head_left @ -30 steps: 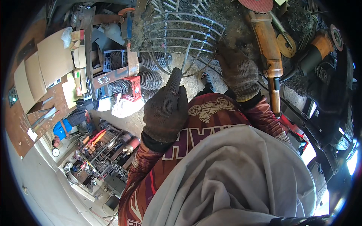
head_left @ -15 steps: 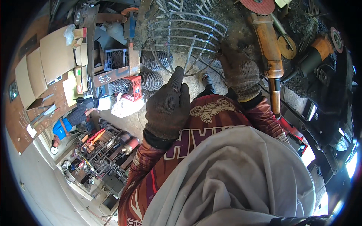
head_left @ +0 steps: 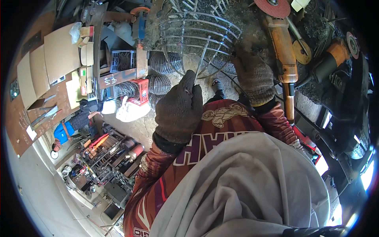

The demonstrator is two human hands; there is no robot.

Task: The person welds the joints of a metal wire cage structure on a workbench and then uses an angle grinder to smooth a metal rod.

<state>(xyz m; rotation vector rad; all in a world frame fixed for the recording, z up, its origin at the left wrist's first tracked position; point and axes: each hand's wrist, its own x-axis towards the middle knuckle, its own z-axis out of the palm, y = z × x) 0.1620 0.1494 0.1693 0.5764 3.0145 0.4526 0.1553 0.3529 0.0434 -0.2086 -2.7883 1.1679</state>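
Observation:
A domed wire cage (head_left: 196, 31) of curved metal rods lies on the dark, gritty worktop in front of me. My left hand (head_left: 178, 108), in a brown knitted glove, is closed around the lower end of a thin straight metal rod (head_left: 202, 59). The rod slants up across the near part of the cage; whether its tip touches is hard to tell. At the cage's right edge, my right hand (head_left: 254, 77), gloved too, is closed with its fingertips against the wire, partly lost in shadow.
An orange angle grinder (head_left: 281, 49) with a red disc lies right of the cage, a second grinder (head_left: 335, 55) beyond it. Several short rods (head_left: 191, 8) lie behind the cage. Coiled wire cages (head_left: 160, 84) and a red crate (head_left: 143, 91) stand on the floor at left.
The view has shifted slightly, so cage and hands sit a little further right. The rod in my left hand tilts a bit more to the right; the right hand stays at the cage's edge.

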